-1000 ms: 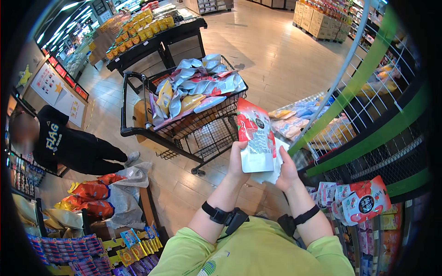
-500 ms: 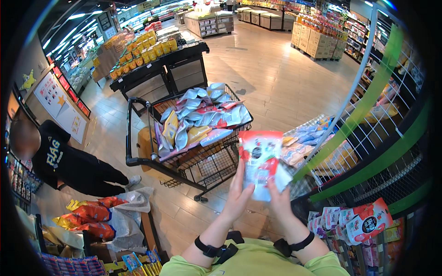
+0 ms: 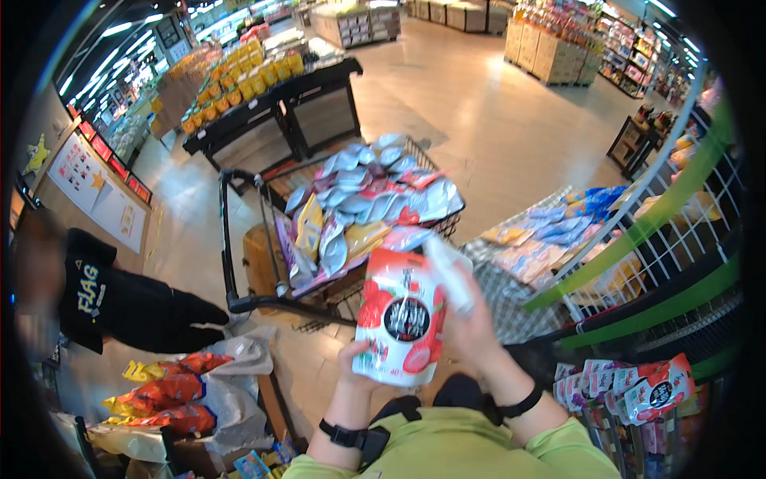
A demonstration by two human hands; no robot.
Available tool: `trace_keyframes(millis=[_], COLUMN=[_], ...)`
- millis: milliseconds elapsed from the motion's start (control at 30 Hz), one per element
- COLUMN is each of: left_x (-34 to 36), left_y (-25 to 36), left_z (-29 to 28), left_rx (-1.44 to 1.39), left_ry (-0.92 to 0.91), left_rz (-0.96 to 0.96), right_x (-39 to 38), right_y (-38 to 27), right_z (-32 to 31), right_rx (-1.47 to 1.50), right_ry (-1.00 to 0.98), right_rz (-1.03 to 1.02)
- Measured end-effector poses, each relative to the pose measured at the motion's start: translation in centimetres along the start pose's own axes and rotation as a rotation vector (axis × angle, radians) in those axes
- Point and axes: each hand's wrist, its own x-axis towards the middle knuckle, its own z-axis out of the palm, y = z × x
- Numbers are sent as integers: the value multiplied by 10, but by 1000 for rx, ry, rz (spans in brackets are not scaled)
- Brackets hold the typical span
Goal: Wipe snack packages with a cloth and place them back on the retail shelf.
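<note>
The left hand (image 3: 357, 369) grips the bottom of a red-and-white snack pouch (image 3: 399, 318), held upright at chest height; the right hand (image 3: 471, 323) pinches a blurred white packet (image 3: 448, 274) — just behind the pouch stands a shopping cart (image 3: 263, 239) heaped with bags.

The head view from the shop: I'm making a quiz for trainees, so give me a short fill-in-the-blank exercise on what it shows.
1. The left hand holds a red and white ____ from below.
2. The right hand holds a second, blurred one, mostly ____ in colour.
3. Behind the hands stands a shopping cart heaped with ____.
4. Both wrists wear a ____ strap.

Missing words: pouch; white; packets; black
</note>
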Motion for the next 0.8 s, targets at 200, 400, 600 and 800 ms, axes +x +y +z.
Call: trace_keyframes(millis=[200,400,600,800], left_x=[39,100,165,215], left_y=[27,32,70,105], left_z=[-10,45,55,47], left_rx=[151,265,1008,829], left_ry=[103,261,85,492], left_rz=[150,332,272,265], right_x=[21,81,156,212], right_y=[-25,-47,-4,40], right_z=[0,38,32,10], right_rx=[262,147,277,486], right_ry=[-8,-565,-530,-579], right_rz=[312,20,318,624])
